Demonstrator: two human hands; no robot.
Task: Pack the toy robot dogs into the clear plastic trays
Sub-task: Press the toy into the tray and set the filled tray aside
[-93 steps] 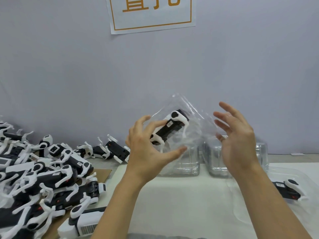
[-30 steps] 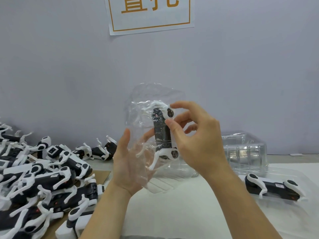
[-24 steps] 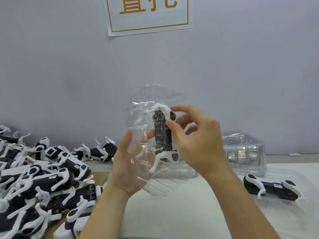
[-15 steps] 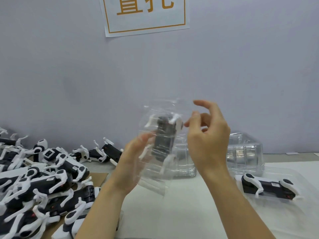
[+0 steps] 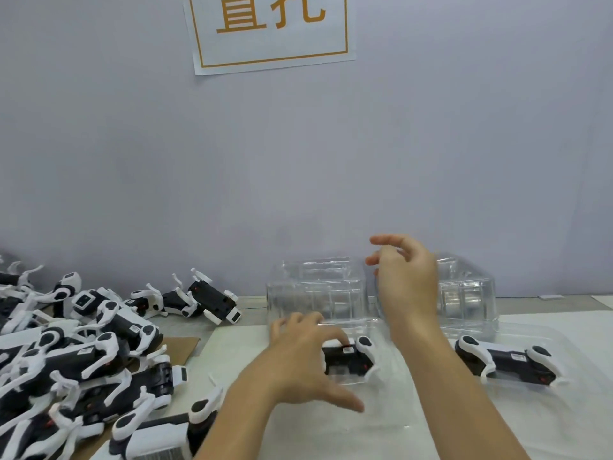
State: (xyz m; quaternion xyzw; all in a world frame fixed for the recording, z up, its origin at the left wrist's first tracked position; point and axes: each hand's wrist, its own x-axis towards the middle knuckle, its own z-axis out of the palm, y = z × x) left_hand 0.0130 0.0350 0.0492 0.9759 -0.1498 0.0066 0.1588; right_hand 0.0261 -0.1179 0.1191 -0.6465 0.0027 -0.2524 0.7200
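Down on the white bench [image 5: 298, 436], the left hand [image 5: 305, 363] lies with fingers spread and nearly straight over a black-and-white toy robot dog [image 5: 351, 358], which sits in a clear plastic tray [image 5: 391, 403] at the near middle; the grip curls round nothing, the fingertips resting on the dog's left end. The right hand [image 5: 406, 277] hangs in the air above and just right, fingers loosely bent, holding nothing. A second packed dog [image 5: 507, 360] lies in its own tray [image 5: 574, 360] to the right. Two stacks of empty trays [image 5: 318, 293] stand at the far side by the wall. A heap of loose dogs [image 5: 76, 353] fills the left, partly on brown cardboard [image 5: 179, 345]. A paper sign [image 5: 270, 31] hangs on the wall.
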